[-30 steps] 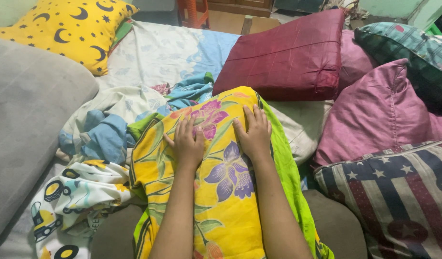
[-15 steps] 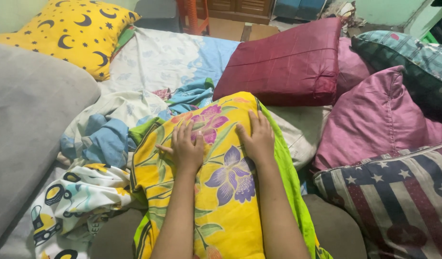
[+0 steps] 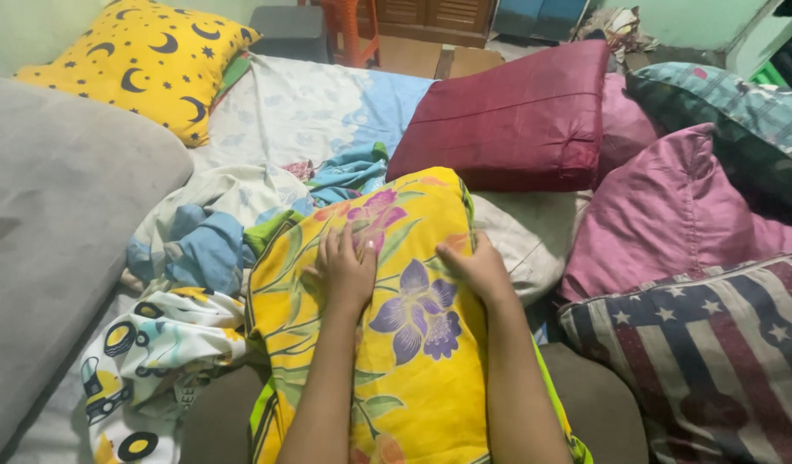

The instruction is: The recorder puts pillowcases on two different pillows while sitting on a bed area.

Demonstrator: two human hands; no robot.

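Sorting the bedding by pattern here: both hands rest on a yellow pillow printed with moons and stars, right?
Not quite. The head view shows the left hand and right hand on the yellow floral pillow, printed with purple flowers. The moon-and-star pillow lies apart at the far left.

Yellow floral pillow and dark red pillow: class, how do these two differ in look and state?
The yellow floral pillow is patterned with purple flowers; the dark red pillow is plain. The left hand and right hand press on the floral pillow; the red one lies untouched, further away. Both rest on the bed.
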